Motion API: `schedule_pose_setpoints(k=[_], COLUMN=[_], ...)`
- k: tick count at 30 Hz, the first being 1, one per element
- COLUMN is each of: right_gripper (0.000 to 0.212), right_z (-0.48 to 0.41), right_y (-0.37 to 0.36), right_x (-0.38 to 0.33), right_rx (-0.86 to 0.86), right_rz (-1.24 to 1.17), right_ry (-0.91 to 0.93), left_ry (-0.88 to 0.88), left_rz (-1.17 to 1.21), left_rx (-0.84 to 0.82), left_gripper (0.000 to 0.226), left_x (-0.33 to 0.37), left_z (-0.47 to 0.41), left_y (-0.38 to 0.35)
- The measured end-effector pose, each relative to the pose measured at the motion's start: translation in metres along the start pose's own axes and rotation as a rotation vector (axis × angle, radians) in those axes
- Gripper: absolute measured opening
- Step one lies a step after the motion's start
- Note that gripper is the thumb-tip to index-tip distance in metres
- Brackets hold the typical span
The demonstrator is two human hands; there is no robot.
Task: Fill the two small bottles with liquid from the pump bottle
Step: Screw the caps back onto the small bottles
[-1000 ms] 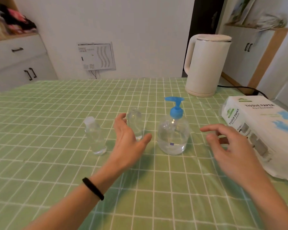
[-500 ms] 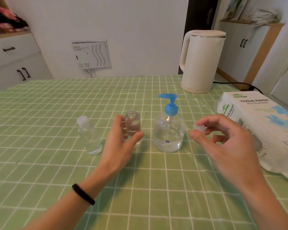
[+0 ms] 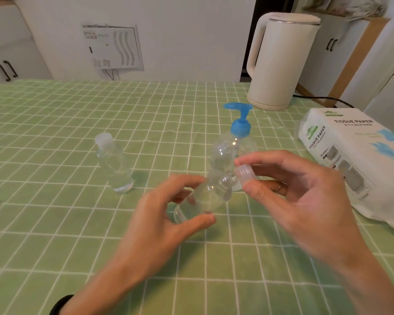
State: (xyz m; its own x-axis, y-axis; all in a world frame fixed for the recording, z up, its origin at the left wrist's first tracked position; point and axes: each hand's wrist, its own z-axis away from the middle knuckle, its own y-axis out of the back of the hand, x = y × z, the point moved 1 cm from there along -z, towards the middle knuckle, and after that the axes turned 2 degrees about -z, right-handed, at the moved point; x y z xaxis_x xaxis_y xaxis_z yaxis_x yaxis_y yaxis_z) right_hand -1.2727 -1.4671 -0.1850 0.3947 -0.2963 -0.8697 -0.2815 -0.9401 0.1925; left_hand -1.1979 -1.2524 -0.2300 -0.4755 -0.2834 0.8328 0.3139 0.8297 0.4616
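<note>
My left hand (image 3: 159, 221) grips a small clear bottle (image 3: 203, 196) and holds it tilted above the table, its open neck pointing right. Just beside that neck is a small clear ribbed cap (image 3: 245, 175), which my right hand (image 3: 303, 201) pinches between thumb and forefinger. Behind them stands the clear pump bottle (image 3: 233, 144) with a blue pump head, partly hidden by the held bottle. The other small bottle (image 3: 114, 164), capped, stands upright on the table at the left.
A green checked cloth (image 3: 55, 223) covers the table. A cream electric kettle (image 3: 280, 62) stands at the back right with its cord trailing right. A pack of tissue paper (image 3: 359, 160) lies along the right edge.
My left hand has closed on the small bottle, lifted it off the table and tilted it. My right hand has brought the cap in beside the bottle's neck.
</note>
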Motion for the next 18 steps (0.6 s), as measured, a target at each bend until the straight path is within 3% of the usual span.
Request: schedule_pose_setpoints(k=[12,16,18], right_gripper=[0.031,0.028,0.037], right_z=[0.0034,0.0036,0.0024], right_y=[-0.0031,-0.0046,-0.003], right_x=[-0.009,-0.0087,-0.0099], right_rx=[-0.106,-0.071,-0.078], right_rz=[0.23,0.28,0.285], right_ry=[0.126,0.095,0.04], left_ry=[-0.023,-0.029,-0.04], left_rz=[-0.051,-0.059,-0.061], left_rx=[-0.024,-0.032,-0.039], left_gripper=[0.049,0.049,0.05], left_x=[0.0014,0.002,0.0021], left_z=[0.009,0.0101,0.0107], left_y=[0.0028,0.0024,0.0013])
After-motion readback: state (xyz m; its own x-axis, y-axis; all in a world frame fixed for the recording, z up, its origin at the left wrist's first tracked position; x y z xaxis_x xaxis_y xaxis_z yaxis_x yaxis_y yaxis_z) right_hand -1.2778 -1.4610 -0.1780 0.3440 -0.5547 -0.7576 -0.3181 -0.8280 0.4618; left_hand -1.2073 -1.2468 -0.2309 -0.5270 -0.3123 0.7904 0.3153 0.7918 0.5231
